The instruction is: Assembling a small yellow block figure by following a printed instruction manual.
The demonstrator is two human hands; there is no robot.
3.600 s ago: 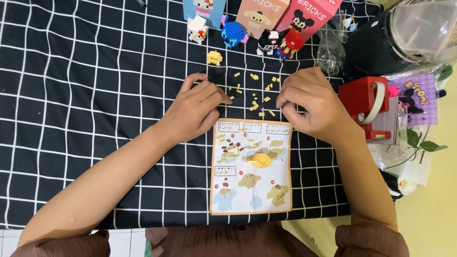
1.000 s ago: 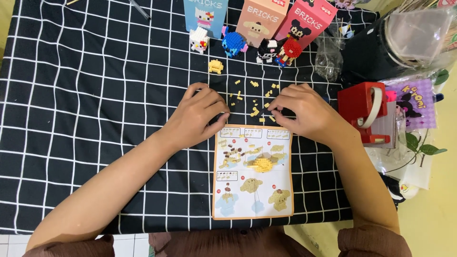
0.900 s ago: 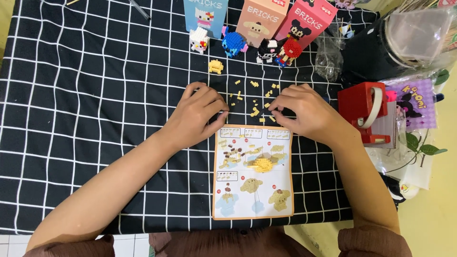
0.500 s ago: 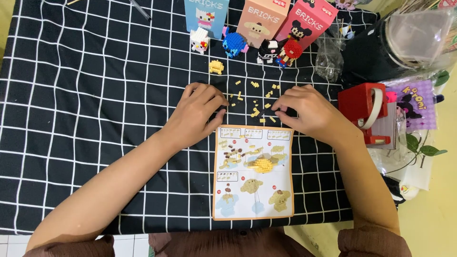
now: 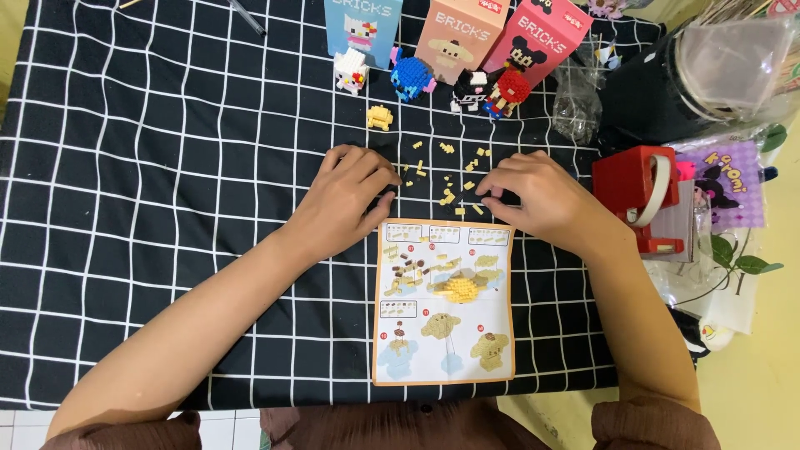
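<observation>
Checked black cloth, tiny yellow bricks scattered between both hands

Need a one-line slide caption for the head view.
Both hands, left hand and right hand, rest among loose yellow bricks above an instruction sheet on a black grid cloth.

Boxes: three upright cartons at the far edge, blue box, peach box, pink box.
Leaflet: orange-bordered instruction sheet, flat near the person.
Bag: clear plastic bag, right of the boxes.
</observation>
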